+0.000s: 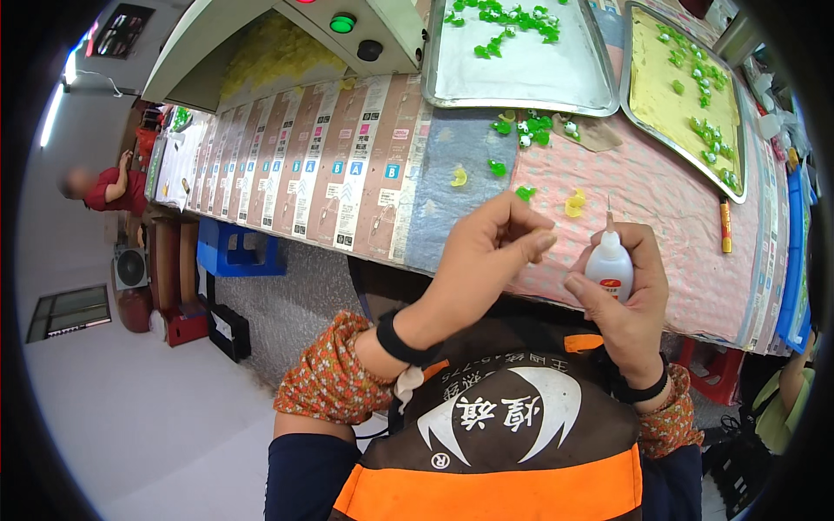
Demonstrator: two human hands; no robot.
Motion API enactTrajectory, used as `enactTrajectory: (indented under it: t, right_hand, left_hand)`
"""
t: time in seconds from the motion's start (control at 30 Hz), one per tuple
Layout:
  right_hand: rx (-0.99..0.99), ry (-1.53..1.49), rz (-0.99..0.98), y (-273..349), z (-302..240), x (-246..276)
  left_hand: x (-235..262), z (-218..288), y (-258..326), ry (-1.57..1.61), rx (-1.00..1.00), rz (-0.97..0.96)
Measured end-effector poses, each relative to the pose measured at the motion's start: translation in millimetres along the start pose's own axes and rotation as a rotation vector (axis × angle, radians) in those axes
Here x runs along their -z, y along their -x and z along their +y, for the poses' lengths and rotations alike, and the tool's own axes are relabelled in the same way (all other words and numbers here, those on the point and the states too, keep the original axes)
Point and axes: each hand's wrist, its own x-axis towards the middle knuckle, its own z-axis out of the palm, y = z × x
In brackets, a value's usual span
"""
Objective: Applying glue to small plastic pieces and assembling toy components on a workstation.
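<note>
My right hand (632,291) is wrapped round a small white glue bottle (610,265) with a thin needle tip pointing up. Just left of it, my left hand (491,252) is closed, thumb and fingertips brought together; whether anything small sits in the pinch is hidden. Beyond my left fingers lies a green plastic piece (525,193). A yellow piece (575,203) rests on the pink cloth (669,217) between the hands and farther off. Another yellow piece (459,177) and a cluster of green pieces with white eye-like balls (532,130) lie farther back.
Two metal trays, one white-lined (521,74) and one yellow-lined (678,104), hold green pieces at the back. A machine (382,35) with a striped belt-like surface (304,165) stands left. A yellow-red tube (726,226) lies right. Another person (117,187) is far left.
</note>
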Motion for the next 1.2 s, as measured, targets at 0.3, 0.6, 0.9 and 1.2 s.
enactTrajectory:
  t: [0.3,0.6,0.9,1.2]
  right_hand:
    - [0.000,-0.018,-0.069,1,8,-10]
    - [0.023,0.326,-0.211,-8,-2,-10]
    - [0.072,0.318,-0.210,-11,-10,-8]
    - [-0.033,0.102,-0.176,9,-2,5]
  left_hand:
    - [-11,-15,45,0.444,0.237,-0.050]
    - [7,-28,55,0.559,0.330,-0.155]
    - [16,-39,52,0.779,0.309,-0.246]
    - [16,-38,55,0.820,0.295,-0.214]
